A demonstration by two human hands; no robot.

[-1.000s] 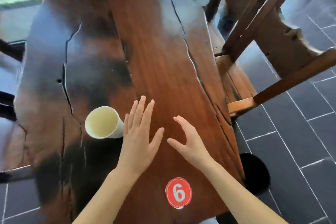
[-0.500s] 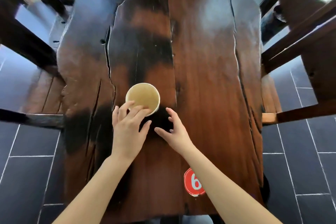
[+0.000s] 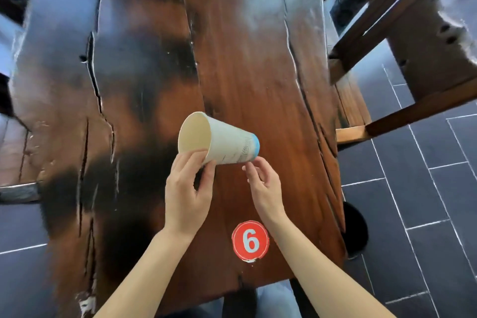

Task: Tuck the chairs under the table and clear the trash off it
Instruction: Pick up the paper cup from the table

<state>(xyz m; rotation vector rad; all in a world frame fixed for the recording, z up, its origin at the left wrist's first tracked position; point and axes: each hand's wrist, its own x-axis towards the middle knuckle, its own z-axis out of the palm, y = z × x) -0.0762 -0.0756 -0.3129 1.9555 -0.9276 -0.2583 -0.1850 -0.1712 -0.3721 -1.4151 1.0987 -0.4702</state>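
Left hand (image 3: 186,190) pinches sideways paper cup (image 3: 228,143) near rim; relaxed right hand (image 3: 265,188) touches base

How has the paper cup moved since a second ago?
Yes: paper cup lifted off the table, tipped sideways in the left hand, nearer the 6 sticker.

Cup (image 3: 227,142) now aloft in left hand (image 3: 185,193)
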